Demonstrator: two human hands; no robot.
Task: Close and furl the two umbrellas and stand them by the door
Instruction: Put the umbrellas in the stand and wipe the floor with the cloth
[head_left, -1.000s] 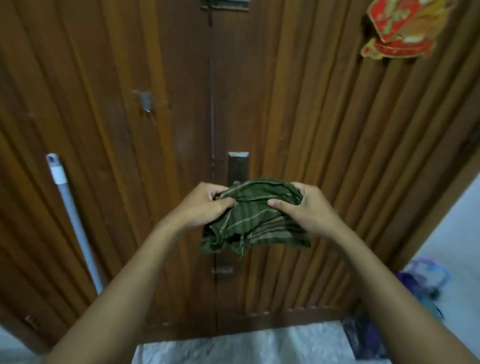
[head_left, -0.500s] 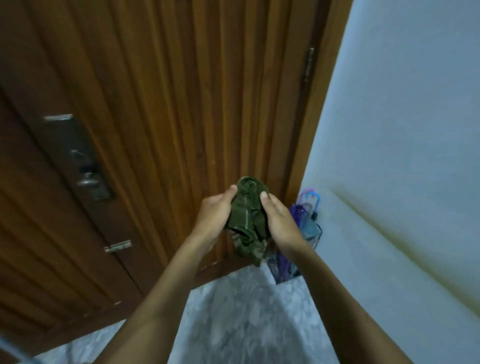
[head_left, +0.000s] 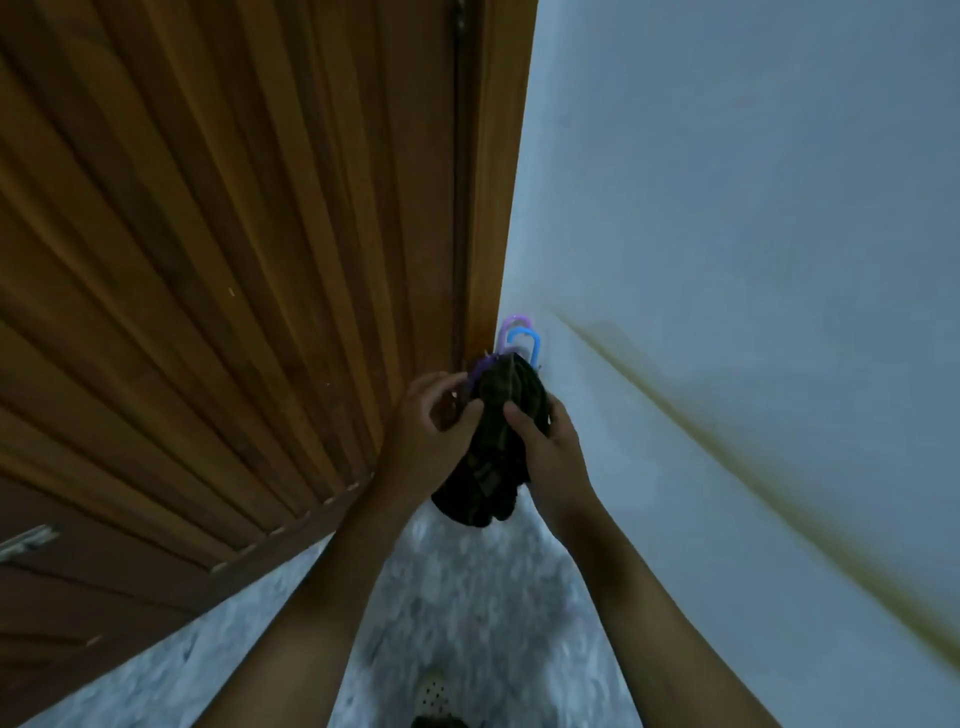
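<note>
A dark green striped furled umbrella (head_left: 493, 447) hangs between my hands in front of the corner where the wooden door (head_left: 234, 286) meets the wall. My left hand (head_left: 434, 421) pinches its upper left side with thumb and fingers. My right hand (head_left: 545, 441) grips its right side, thumb on the front. Just behind it, purple and blue curved handles (head_left: 522, 338) of other umbrellas stick up in the corner; their lower parts are hidden by the green one.
The pale wall (head_left: 727, 260) with a yellowish streak runs along the right. Speckled grey floor (head_left: 467, 597) lies below my arms. A perforated shoe (head_left: 434, 696) shows at the bottom edge. A metal latch (head_left: 26, 540) sits low on the door at left.
My view has swung right from the door's middle to the corner. The green umbrella went from spread between my hands to bunched and lowered toward the coloured handles.
</note>
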